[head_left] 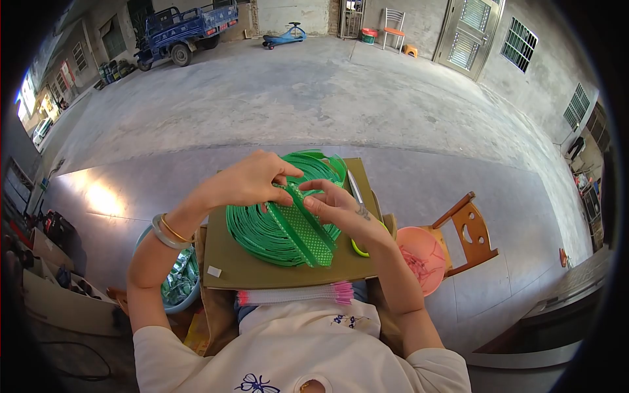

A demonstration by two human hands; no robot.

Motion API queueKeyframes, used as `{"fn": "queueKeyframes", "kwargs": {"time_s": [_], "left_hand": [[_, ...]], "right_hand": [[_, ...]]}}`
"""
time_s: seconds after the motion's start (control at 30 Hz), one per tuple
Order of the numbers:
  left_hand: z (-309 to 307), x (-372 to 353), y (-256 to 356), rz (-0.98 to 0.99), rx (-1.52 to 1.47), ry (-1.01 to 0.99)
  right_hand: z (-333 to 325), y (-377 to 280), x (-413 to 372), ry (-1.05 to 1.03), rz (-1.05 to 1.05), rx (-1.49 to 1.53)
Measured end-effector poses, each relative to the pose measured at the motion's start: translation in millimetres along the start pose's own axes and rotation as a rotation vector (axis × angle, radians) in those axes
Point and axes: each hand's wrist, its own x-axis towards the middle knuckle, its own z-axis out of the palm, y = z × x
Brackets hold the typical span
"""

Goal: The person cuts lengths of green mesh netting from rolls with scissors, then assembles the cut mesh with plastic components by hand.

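Observation:
Between my two hands is a green strip with pale dots [304, 237], hanging folded over the board. My left hand [257, 178] pinches its upper end between thumb and fingers. With fingers bent, my right hand [333, 204] grips the strip's right edge; the fingertips are partly hidden. Beneath lies a big loose coil of green strip [252, 232] on an olive-brown board [226, 280]. Scissors with a yellow-green handle [360, 249] lie to the right, partly under my right forearm. A small white square [214, 270] sits near the board's front left corner.
A bundle of pink-ended clear strips [295, 294] rests at my lap. A blue tub [191, 300] with green packets stands left; a pink basin [432, 245] with pink strips sits right, by a wooden chair [473, 236]. A blue three-wheeled truck [187, 29] is parked far off.

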Motion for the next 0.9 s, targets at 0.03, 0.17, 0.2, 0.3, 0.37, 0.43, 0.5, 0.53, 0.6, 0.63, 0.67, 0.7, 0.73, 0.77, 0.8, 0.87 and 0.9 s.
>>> {"fn": "queueKeyframes", "kwargs": {"time_s": [0.03,0.17,0.2,0.3,0.37,0.43,0.5,0.53,0.6,0.63,0.67,0.7,0.73,0.77,0.8,0.87,0.9], "left_hand": [[-0.2,-1.2,2.8,0.022,0.028,0.007],[-1.4,-1.7,12.5,0.060,0.149,0.008],[-0.7,-1.4,13.1,0.060,0.178,-0.006],[3.5,0.7,4.2,0.178,0.311,0.040],[5.8,-0.7,4.7,0.145,0.204,0.224],[10.6,-3.3,2.1,0.132,0.131,0.435],[14.6,-8.0,-6.7,0.145,0.098,0.673],[19.6,-12.6,-7.4,0.145,-0.005,0.604],[34.6,-25.2,-7.7,0.141,-0.209,0.464],[43.0,-29.1,-6.6,0.196,-0.227,0.413],[51.7,-31.3,-4.4,0.250,-0.245,0.364],[57.1,-31.7,-3.2,0.304,-0.262,0.315],[59.5,-30.9,-3.9,0.331,-0.275,0.274],[61.6,-29.4,-5.5,0.358,-0.287,0.232],[63.6,-27.6,-7.5,0.386,-0.299,0.189],[67.6,-20.9,-14.0,0.440,-0.209,0.229],[68.9,-18.6,-15.4,0.467,-0.164,0.248]], "right_hand": [[-1.0,-0.5,0.3,-0.059,0.029,0.018],[0.9,10.9,9.1,-0.404,-0.004,0.139],[2.5,12.4,9.3,-0.406,0.014,0.146],[5.3,16.9,10.7,-0.359,0.045,0.062],[5.2,21.3,14.2,-0.262,0.037,-0.139],[3.8,16.1,10.5,-0.193,-0.057,0.253],[-9.2,15.9,9.5,-0.159,-0.090,0.596],[-15.2,17.9,9.7,-0.142,-0.102,0.703],[-23.5,23.0,10.5,-0.111,-0.125,0.916],[-27.0,27.4,11.0,-0.166,-0.135,0.976],[-27.1,29.8,11.6,-0.184,-0.127,1.007],[-26.2,31.2,11.5,-0.202,-0.118,1.038],[-25.2,31.8,11.3,-0.221,-0.108,1.067],[-24.2,31.4,11.8,-0.252,-0.106,1.077],[-22.6,31.1,12.2,-0.282,-0.104,1.087],[-19.9,29.6,11.7,-0.314,-0.077,1.137],[-18.1,27.6,10.0,-0.316,-0.053,1.179]]}}
